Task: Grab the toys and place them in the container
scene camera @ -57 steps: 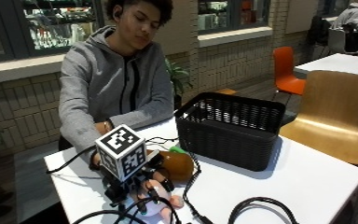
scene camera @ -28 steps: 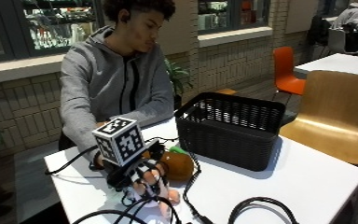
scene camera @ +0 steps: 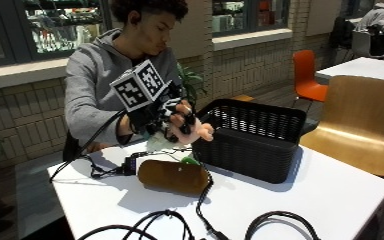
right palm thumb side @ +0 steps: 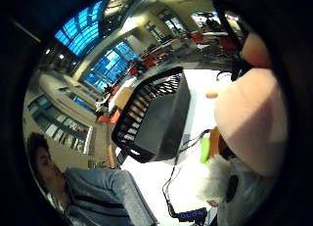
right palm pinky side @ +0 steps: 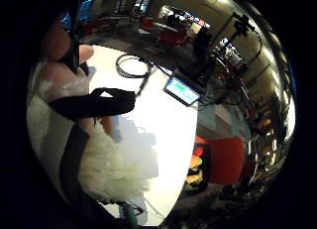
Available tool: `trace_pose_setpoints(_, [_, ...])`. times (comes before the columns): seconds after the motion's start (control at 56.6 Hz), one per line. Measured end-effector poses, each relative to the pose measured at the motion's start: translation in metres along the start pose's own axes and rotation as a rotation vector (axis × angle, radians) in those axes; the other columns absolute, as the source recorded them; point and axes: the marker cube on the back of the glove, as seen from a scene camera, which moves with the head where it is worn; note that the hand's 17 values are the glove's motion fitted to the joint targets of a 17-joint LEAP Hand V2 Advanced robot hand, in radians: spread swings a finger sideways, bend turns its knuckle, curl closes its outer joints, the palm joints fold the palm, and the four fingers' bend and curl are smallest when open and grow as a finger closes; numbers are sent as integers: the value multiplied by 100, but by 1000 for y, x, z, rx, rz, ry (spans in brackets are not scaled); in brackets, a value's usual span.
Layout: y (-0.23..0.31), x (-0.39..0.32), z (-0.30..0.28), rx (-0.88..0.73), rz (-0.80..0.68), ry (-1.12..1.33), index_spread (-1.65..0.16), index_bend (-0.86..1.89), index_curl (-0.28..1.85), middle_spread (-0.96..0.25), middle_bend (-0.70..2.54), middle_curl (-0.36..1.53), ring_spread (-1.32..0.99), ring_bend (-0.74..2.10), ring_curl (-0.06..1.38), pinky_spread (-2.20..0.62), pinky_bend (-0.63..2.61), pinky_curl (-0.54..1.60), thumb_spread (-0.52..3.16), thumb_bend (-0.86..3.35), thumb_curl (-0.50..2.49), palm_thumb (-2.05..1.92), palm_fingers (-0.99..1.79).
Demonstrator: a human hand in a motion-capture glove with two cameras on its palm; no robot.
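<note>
In the outside view my gloved right hand is raised above the table and grips a soft toy with a pink body and white fluff. It hangs just beside the near rim of the black slatted basket. The thumb side palm view shows the pink toy close to the palm, with the basket beyond it. White fluff fills part of the little finger side palm view. A brown toy with a green tip lies on the white table below the hand.
Black cables loop across the table's front and left side. A wooden chair stands right behind the table, and an orange chair further back. The basket's inside is hidden from the outside view.
My hand has risen from the table with the pink and white toy and moved toward the basket. The brown toy stays on the table.
</note>
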Motion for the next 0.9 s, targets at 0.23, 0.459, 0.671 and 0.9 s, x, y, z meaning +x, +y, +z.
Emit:
trace_pose_setpoints(0.23, [15,-19,-15,-82,-74,120,-34,24,68,-25,45,39,-32,88,45,-34,114,46,71,25,79,79,66])
trace_pose_setpoints(0.459, [80,10,-114,-138,-19,376,-35,22,75,-25,46,47,-32,89,48,-33,117,47,68,21,84,79,60])
trace_pose_setpoints(0.671, [154,22,-166,-137,114,450,-35,19,81,-24,43,53,-31,91,51,-31,120,47,69,18,87,79,56])
trace_pose_setpoints(0.9, [201,-21,-204,-173,64,500,-36,18,84,-23,40,59,-30,92,53,-30,123,47,73,16,89,79,52])
